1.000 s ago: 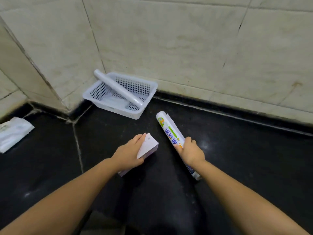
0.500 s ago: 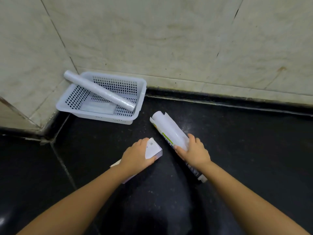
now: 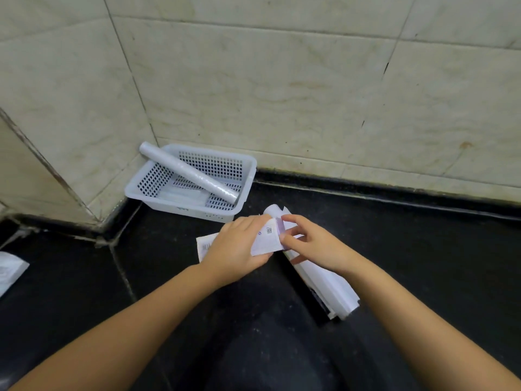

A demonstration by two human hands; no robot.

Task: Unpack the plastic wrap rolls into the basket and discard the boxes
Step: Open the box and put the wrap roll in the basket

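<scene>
At the far left edge, a crumpled white wrapper (image 3: 10, 270) lies on the black floor (image 3: 423, 249), well apart from everything else. Further right, in the corner where the tiled walls (image 3: 282, 94) meet, sits your white perforated basket (image 3: 248, 167). One bare plastic wrap roll (image 3: 191, 173) lies in it on a slant, its upper end propped over the basket's back left rim and its lower end down near the front right corner. Something flat and pale also lies on the basket's bottom, but it is too faint to name.

Just in front of the basket, your left hand (image 3: 236, 249) is curled over a white box (image 3: 266, 239), fingers wrapped across its top and thumb underneath, so it has a firm grasp of the box. The box's near end pokes out to the left of your wrist, and a small printed code shows on the face toward your right hand.

Your right hand (image 3: 313, 244) is only partly closed: its thumb and fingertips (image 3: 284, 220) pinch at the purple-edged end of that same box, touching it where the flap is. Whether the flap is already loose, you cannot tell.

Beneath your right wrist a second long white box (image 3: 329, 283) lies on the floor, running from behind the held box down toward the lower right. Its far end shows an opened, raised flap, and its near end is open too.
</scene>
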